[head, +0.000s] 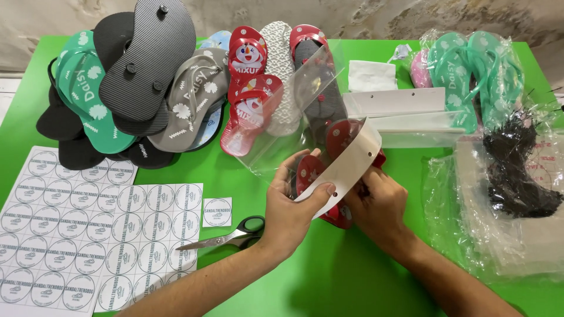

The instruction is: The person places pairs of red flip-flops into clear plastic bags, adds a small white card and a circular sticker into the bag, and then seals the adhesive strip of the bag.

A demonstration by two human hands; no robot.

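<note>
Green tabletop point(329, 276) carries everything, its biggest load being the heap of black, teal and grey flip-flops point(135, 88) at the far left, then two sheets of round stickers point(88, 235) near my left elbow and three loose red sandals point(249, 94) behind my hands. Between my hands sits one clear plastic bag point(305, 117) with a white header card point(346, 167), a red pair point(320, 176) pushed inside it; my left hand point(291, 211) is closed on the card's lower end and my right hand point(379, 205) is clenched on the bag's right side. Smallest come one pair of black-handled scissors point(235, 236) just left of my left wrist and one single cut sticker point(217, 212) above them.
</note>
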